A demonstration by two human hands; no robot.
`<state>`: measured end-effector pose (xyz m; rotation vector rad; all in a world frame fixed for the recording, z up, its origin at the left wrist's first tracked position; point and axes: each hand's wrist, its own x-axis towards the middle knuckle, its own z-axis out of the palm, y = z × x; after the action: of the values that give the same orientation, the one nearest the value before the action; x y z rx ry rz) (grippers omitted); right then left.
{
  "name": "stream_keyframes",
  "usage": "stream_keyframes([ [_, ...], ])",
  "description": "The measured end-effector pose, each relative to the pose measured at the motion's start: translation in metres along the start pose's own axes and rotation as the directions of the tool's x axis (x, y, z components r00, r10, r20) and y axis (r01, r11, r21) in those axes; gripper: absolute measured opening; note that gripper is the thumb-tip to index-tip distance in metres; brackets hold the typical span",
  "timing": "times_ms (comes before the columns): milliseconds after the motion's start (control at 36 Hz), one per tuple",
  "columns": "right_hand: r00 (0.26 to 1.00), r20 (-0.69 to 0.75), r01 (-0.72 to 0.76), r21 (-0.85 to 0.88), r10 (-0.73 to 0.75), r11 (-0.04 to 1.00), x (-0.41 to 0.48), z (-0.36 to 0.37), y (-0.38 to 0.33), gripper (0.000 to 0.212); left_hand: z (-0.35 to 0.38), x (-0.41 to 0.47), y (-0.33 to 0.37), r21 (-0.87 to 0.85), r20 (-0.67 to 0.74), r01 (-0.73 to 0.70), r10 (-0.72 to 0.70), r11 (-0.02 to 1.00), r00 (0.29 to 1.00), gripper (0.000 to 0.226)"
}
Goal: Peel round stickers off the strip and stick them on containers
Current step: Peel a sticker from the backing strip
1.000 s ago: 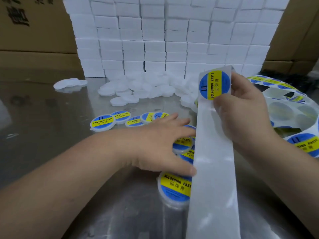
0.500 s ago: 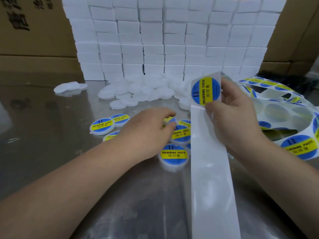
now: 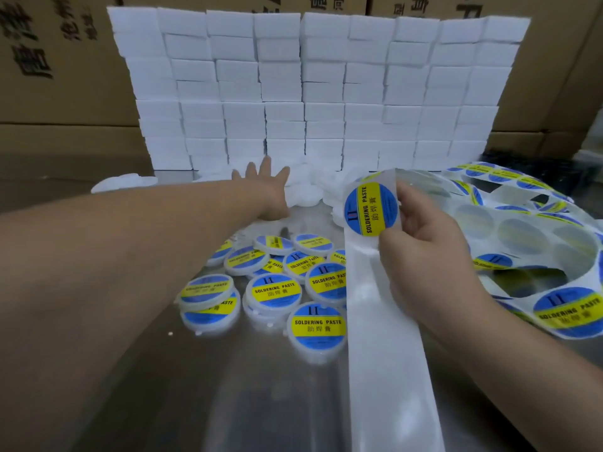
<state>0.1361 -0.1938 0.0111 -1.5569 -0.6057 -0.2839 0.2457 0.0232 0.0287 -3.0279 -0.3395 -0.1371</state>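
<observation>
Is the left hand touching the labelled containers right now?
Apart. Head view shows the left hand open over the plain white containers at the back, with bare table between it and the labelled containers.

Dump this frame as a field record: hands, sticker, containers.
left hand: open, fingers spread, reaching over blank containers by the boxes; contact unclear
right hand: pinches strip beside sticker
sticker: blue and yellow, at the strip's top bend, not yet on a container
labelled containers: cluster on table, some overlapping
tangle: strip loops on the right, some stickers on them
</observation>
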Motion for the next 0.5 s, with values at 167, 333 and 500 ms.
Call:
stream_keyframes([
  [167,0.998,0.044,-0.048,0.016,0.048,0.999,-0.001,0.002,0.006,0.056,0.012,0.025,0.007,-0.080,0.174,0.030,-0.015,0.996,0.985,0.076],
  [333,0.997,0.034,-0.070,-0.084,0.073,0.994,0.000,0.001,0.011,0.063,0.013,0.027,0.004,0.026,0.047,-0.076,0.074,0.997,0.996,0.036],
  [500,0.996,0.042,-0.075,-0.100,0.080,0.992,-0.001,0.001,0.011,0.065,0.009,0.024,-0.003,0.024,-0.145,-0.029,0.033,0.999,0.989,0.028],
])
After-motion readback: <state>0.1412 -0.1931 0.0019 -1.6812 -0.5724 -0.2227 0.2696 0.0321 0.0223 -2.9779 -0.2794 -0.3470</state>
